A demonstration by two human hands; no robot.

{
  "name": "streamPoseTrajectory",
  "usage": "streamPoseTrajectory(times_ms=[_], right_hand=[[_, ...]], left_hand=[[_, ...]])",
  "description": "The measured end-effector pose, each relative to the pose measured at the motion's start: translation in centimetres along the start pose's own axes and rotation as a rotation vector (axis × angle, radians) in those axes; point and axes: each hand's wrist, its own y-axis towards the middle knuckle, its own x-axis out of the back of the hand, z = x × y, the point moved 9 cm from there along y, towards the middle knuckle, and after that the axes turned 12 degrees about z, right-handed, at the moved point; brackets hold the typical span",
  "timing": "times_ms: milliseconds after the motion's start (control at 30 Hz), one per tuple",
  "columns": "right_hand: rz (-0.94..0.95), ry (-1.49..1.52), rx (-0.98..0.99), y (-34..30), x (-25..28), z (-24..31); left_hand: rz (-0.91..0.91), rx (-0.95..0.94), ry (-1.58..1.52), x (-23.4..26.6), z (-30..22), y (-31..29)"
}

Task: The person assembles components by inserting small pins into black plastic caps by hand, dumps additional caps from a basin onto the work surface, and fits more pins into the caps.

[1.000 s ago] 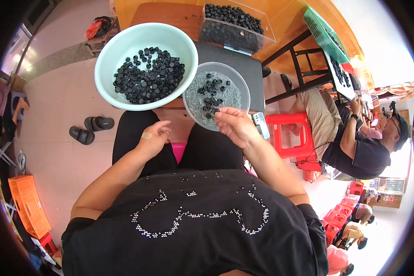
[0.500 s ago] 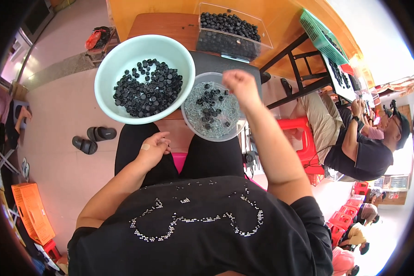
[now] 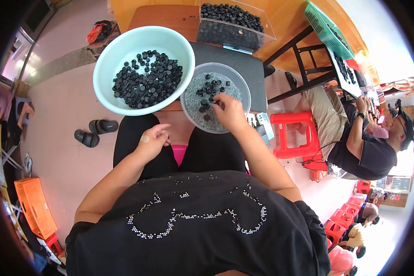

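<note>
My right hand (image 3: 230, 112) reaches over the round clear tub (image 3: 244, 85), its thumb and fingers closed around a small black cap. Inside the tub, short clear pieces (image 3: 195, 102) lie in a heap with several loose black caps (image 3: 211, 86) on top. My left hand (image 3: 154, 138) hovers above my lap, empty, with its fingers loosely bent and apart. A plaster (image 3: 145, 138) is stuck near its wrist. Left of the tub stands a large pale green basin (image 3: 100, 69), holding a heap of round black caps (image 3: 147, 87).
A clear box (image 3: 266, 37) full of black caps sits at the back of the table. Red stools (image 3: 295, 154) and a seated person (image 3: 368, 147) are on the right. Black slippers (image 3: 103, 127) lie on the floor at left, beyond an orange crate (image 3: 36, 207).
My right hand has come down and toward me, from above the tub's far right rim to the caps inside it. The left hand stays over my lap. The view has shifted slightly.
</note>
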Motion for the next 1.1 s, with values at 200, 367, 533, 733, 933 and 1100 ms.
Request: streamPoseTrajectory(times_ms=[200,367,533,733,933,1100], right_hand=[[0.005,0.281,-0.127,-1.4,1.3,-4.0],[-0.011,0.253,-0.198,-1.7,3.1,-5.3],[-0.027,0.184,-0.215,-1.9,4.1,-5.2],[-0.125,0.084,-0.083,-1.7,5.5,-4.2],[-0.098,0.096,-0.039,-1.3,5.2,-3.6],[0.031,0.156,-0.039,-1.5,3.1,-2.8]], left_hand=[[-0.087,-0.136,0.415,-2.0,-5.4,-0.8],[-0.086,-0.569,0.761,-7.0,-14.7,0.9],[-0.037,-0.567,1.207,-9.8,-15.2,5.9],[0.025,-0.233,1.511,-10.1,-12.7,9.9],[-0.081,-0.42,1.244,-8.7,-14.2,8.1],[-0.104,-0.355,0.732,-7.2,-14.7,5.0]])
